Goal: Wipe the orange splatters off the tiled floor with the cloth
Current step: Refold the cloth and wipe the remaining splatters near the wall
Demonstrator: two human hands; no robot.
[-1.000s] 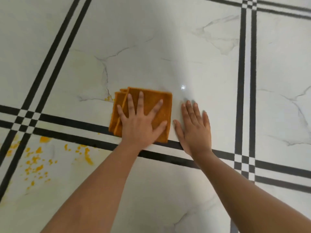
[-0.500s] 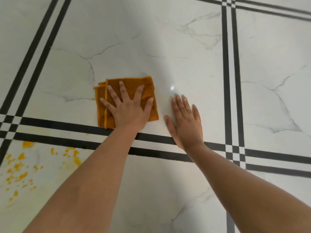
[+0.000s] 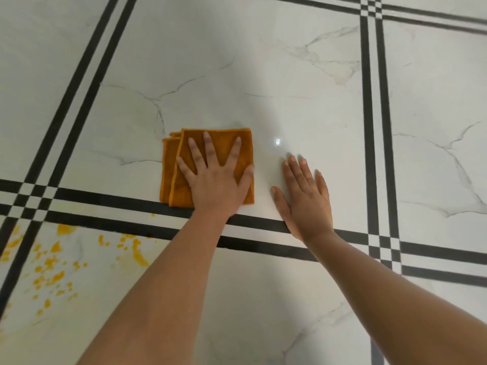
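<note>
Pressure is put on the folded orange fabric cloth (image 3: pixel 222 143) by the spread left hand (image 3: pixel 214 185); the right hand (image 3: pixel 307 201) is laid flat, fingers straight, just beside it. Orange splatters (image 3: pixel 52 272) lie well left of both hands, nearer the body. Smearing across the glossy white tiled floor (image 3: pixel 290 75) is risked if they are dragged broadly.

view: head | faces: forward and down onto tiled floor (image 3: pixel 303 106) | range: near

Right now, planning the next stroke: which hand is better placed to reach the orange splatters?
Left. The left hand presses flat on the cloth, and the orange splatters lie on its side. The right hand rests bare on the tiled floor, farther away.
</note>
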